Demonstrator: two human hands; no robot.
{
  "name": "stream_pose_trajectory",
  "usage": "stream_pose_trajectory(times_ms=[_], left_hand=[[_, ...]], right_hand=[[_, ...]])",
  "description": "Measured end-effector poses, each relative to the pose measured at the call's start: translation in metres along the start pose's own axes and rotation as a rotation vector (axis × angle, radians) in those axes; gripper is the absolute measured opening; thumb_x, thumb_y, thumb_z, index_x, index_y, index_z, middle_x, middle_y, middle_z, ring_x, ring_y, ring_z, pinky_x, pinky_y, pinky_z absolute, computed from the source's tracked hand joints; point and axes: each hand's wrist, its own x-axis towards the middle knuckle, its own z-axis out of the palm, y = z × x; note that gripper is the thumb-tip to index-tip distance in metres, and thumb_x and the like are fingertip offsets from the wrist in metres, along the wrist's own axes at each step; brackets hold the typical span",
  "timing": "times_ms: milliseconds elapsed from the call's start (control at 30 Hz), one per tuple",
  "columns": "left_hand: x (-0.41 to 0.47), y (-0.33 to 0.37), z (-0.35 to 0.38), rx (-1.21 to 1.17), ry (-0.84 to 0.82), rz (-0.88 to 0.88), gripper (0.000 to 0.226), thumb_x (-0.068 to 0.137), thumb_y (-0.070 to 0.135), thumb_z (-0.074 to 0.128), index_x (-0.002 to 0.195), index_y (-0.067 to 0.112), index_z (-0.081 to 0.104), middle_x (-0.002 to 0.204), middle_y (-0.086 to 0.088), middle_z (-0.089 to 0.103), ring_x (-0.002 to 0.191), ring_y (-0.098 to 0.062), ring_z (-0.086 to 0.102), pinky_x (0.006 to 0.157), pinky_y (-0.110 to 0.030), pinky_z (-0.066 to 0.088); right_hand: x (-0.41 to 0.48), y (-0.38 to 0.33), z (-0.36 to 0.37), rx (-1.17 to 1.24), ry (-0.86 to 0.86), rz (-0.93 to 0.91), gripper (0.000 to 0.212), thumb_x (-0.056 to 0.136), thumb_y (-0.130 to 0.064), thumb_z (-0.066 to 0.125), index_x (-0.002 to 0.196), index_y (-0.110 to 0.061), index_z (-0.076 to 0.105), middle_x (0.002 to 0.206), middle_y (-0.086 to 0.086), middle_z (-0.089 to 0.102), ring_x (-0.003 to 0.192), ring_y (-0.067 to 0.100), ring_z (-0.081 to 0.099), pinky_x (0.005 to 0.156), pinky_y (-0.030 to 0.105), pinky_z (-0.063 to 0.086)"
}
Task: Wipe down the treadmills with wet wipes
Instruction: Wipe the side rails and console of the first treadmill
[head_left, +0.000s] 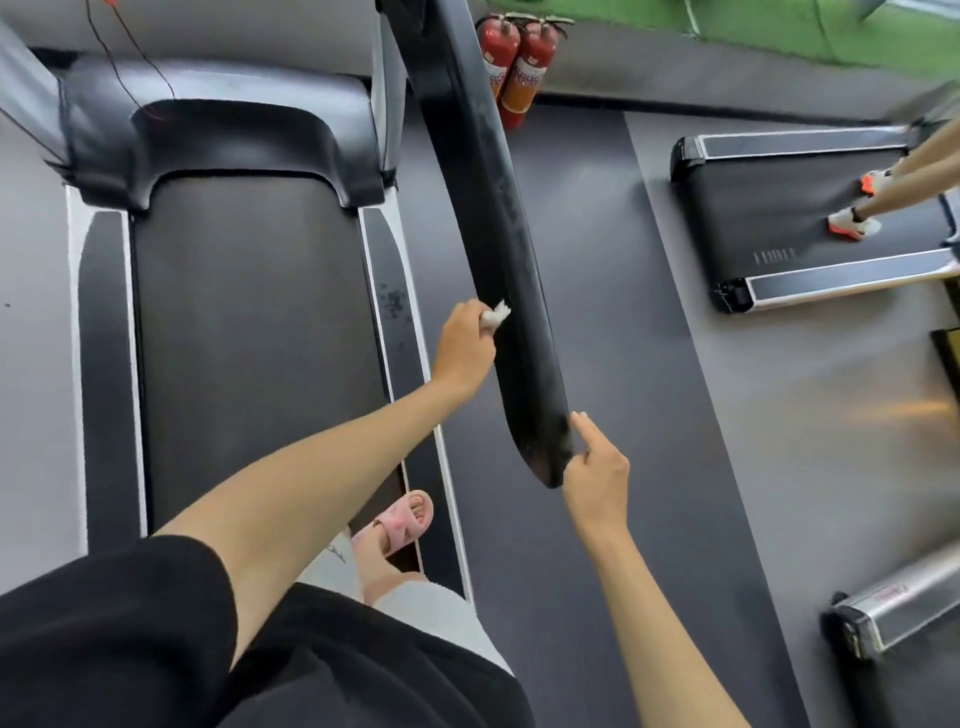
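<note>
A long black treadmill handrail (498, 218) runs from the top centre down to its rounded end near the middle. My left hand (465, 345) grips a crumpled white wet wipe (497, 314) and presses it against the rail's left side. My right hand (597, 467) holds the rail's lower end, thumb and fingers pinching its tip. Below the rail lies the treadmill's dark belt (249, 332) with grey side strips and a black motor cover (223, 135). My foot in a pink slipper (400, 525) stands on the right side strip.
Two red fire extinguishers (519, 62) stand against the back wall. A second treadmill (779, 218) at the right has another person's feet in white and orange shoes (852, 223) on it. The end of a third machine (883, 608) shows at lower right. Dark floor mat lies between.
</note>
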Motion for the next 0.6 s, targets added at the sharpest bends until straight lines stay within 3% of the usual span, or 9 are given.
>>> stream_pose_trajectory(times_ms=[67, 133, 200, 267, 333, 367, 433, 500, 600], left_hand=[[0.007, 0.011, 0.015, -0.015, 0.006, 0.022, 0.008, 0.094, -0.001, 0.047, 0.095, -0.001, 0.055, 0.093, -0.008, 0.053, 0.081, -0.021, 0.049, 0.068, -0.029, 0.039], [-0.012, 0.015, 0.031, -0.025, 0.046, -0.015, 0.009, 0.094, -0.001, 0.047, 0.098, 0.0, 0.055, 0.096, -0.011, 0.056, 0.083, -0.023, 0.051, 0.071, -0.035, 0.045], [-0.043, 0.008, 0.039, -0.005, 0.054, 0.039, 0.011, 0.095, 0.0, 0.046, 0.095, 0.002, 0.057, 0.093, -0.01, 0.056, 0.079, -0.024, 0.053, 0.069, -0.038, 0.046], [-0.075, -0.009, 0.04, 0.012, -0.091, 0.16, 0.012, 0.094, 0.002, 0.048, 0.09, 0.005, 0.059, 0.089, -0.008, 0.057, 0.076, -0.025, 0.055, 0.067, -0.041, 0.047], [-0.102, -0.026, 0.036, 0.088, -0.351, 0.275, 0.011, 0.09, 0.0, 0.052, 0.09, 0.007, 0.061, 0.087, -0.007, 0.058, 0.074, -0.025, 0.056, 0.068, -0.046, 0.049], [-0.11, -0.034, 0.033, 0.133, -0.43, 0.302, 0.013, 0.089, -0.002, 0.053, 0.09, 0.008, 0.061, 0.087, -0.005, 0.058, 0.074, -0.024, 0.055, 0.068, -0.047, 0.049], [-0.11, -0.041, 0.025, 0.127, -0.371, 0.265, 0.011, 0.091, -0.002, 0.051, 0.091, 0.007, 0.058, 0.087, -0.003, 0.054, 0.072, -0.023, 0.052, 0.066, -0.045, 0.048], [-0.091, -0.034, 0.019, 0.063, -0.185, 0.148, 0.01, 0.095, 0.001, 0.047, 0.09, 0.006, 0.054, 0.089, -0.001, 0.049, 0.07, -0.021, 0.048, 0.062, -0.038, 0.044], [-0.05, -0.011, 0.013, -0.02, -0.079, 0.047, 0.013, 0.097, 0.002, 0.045, 0.087, 0.01, 0.05, 0.093, -0.001, 0.046, 0.074, -0.014, 0.043, 0.062, -0.013, 0.036]], right_hand=[[-0.007, 0.001, 0.001, -0.016, 0.013, 0.032, 0.062, 0.084, 0.018, 0.029, 0.138, -0.005, 0.051, 0.145, 0.008, 0.047, 0.135, 0.021, 0.042, 0.104, 0.014, 0.029], [-0.01, 0.007, 0.004, -0.01, 0.041, 0.081, 0.068, 0.081, 0.018, 0.029, 0.142, -0.009, 0.046, 0.139, 0.013, 0.052, 0.111, 0.026, 0.052, 0.097, 0.023, 0.04], [-0.012, 0.013, 0.008, 0.009, 0.064, 0.132, 0.072, 0.08, 0.016, 0.03, 0.146, -0.012, 0.041, 0.118, 0.014, 0.06, 0.091, 0.02, 0.039, 0.085, 0.026, 0.037], [-0.014, 0.014, 0.012, 0.008, 0.037, 0.165, 0.068, 0.083, 0.015, 0.031, 0.145, -0.01, 0.042, 0.113, 0.008, 0.057, 0.096, 0.025, 0.046, 0.086, 0.024, 0.039], [-0.018, 0.011, 0.014, 0.0, 0.019, 0.16, 0.061, 0.087, 0.015, 0.032, 0.143, -0.007, 0.045, 0.135, 0.011, 0.055, 0.123, 0.028, 0.049, 0.099, 0.025, 0.037], [-0.02, 0.009, 0.015, -0.008, 0.014, 0.154, 0.06, 0.088, 0.015, 0.032, 0.142, -0.006, 0.046, 0.138, 0.012, 0.053, 0.127, 0.029, 0.047, 0.101, 0.025, 0.037], [-0.022, 0.01, 0.013, -0.023, -0.018, 0.153, 0.062, 0.087, 0.015, 0.033, 0.143, -0.008, 0.046, 0.13, 0.012, 0.056, 0.116, 0.029, 0.052, 0.085, 0.015, 0.046], [-0.021, 0.011, 0.008, -0.02, -0.062, 0.165, 0.066, 0.086, 0.015, 0.031, 0.144, -0.012, 0.045, 0.135, 0.008, 0.052, 0.112, 0.026, 0.052, 0.06, 0.001, 0.041], [-0.018, 0.01, -0.001, -0.04, -0.105, 0.143, 0.069, 0.085, 0.016, 0.029, 0.145, -0.015, 0.043, 0.15, 0.004, 0.04, 0.102, 0.02, 0.052, 0.051, 0.002, 0.038]])
